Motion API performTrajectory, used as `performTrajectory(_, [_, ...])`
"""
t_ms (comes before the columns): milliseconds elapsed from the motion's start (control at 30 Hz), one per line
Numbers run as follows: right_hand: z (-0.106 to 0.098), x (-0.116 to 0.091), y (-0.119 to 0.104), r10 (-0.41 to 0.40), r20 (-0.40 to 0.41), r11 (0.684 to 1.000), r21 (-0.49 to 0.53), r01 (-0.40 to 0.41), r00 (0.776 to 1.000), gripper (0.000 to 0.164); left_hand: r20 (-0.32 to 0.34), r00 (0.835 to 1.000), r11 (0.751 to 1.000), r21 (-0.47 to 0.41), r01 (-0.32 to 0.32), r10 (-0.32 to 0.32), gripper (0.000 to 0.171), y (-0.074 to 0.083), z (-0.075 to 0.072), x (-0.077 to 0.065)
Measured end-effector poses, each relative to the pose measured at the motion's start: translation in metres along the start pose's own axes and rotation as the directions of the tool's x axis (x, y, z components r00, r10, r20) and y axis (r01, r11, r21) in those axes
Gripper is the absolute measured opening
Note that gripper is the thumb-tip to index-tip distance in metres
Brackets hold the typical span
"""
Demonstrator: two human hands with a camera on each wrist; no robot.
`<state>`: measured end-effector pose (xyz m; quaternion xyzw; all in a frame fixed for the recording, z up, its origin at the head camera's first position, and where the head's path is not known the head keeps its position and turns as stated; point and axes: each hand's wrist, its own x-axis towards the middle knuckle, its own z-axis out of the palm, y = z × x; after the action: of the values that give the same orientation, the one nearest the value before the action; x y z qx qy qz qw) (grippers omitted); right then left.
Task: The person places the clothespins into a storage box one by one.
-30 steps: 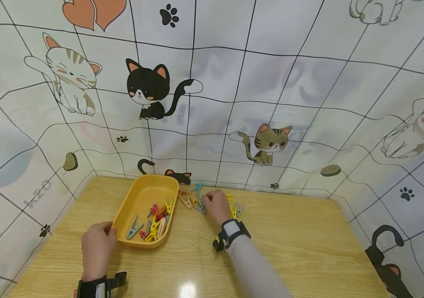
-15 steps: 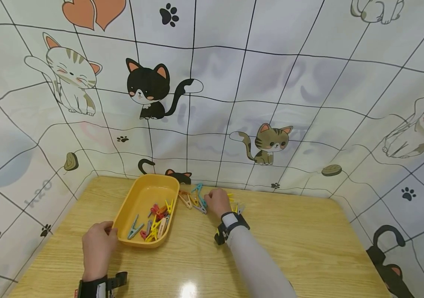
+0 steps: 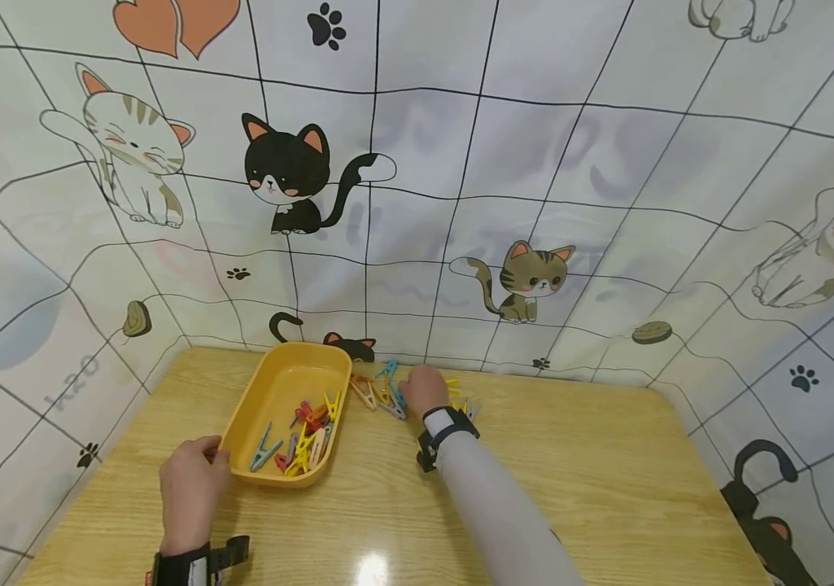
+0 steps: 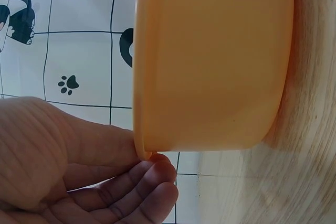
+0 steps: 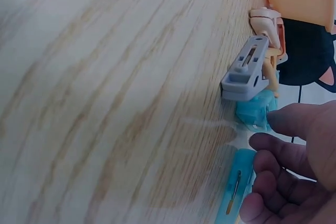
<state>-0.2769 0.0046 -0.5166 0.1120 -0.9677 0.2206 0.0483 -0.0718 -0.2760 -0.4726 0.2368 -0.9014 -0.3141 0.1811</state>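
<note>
My left hand (image 3: 193,488) holds the near-left rim of a yellow plastic tray (image 3: 241,423); the left wrist view shows the thumb over the rim and the fingers curled below it. Several coloured clothespins (image 3: 304,452) lie in the tray's near half. Right of the tray, my right hand (image 3: 425,391) is at a small group of clothespins. In the right wrist view, its thumb tip is right at a blue clothespin (image 5: 254,111), the index fingertip just below, fingers bent; I cannot tell whether they pinch it. A grey clothespin (image 5: 244,72) overlaps the blue one, and another blue piece (image 5: 236,182) lies near the fingers.
Beige and orange clothespins (image 3: 365,395) lie by the tray's right side. Yellow and grey clothespins (image 3: 469,407) are partly hidden behind the right wrist. The wooden table (image 3: 570,480) ends at a cat-patterned cloth backdrop (image 3: 417,203) at the back and sides.
My right hand has shifted only slightly beside the blue clothespin, with its wrist turning a little. The left hand and the tray have stayed in place.
</note>
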Motion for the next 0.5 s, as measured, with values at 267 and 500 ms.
performTrajectory(267, [0.0059,0.003,-0.0007,0.002,-0.003,0.997,-0.083,-0.002,1.0,0.055,0.007,1.0,1.0,0.008,0.014,-0.014,0.027,0.0018,0.0001,-0.0008])
performTrajectory(500, [0.0034,0.0018,0.0007,0.015,0.014,0.999,-0.032,-0.015,1.0,0.056,-0.003,1.0,1.0,0.003,0.012,-0.011,0.026,0.0039,-0.001,-0.0019])
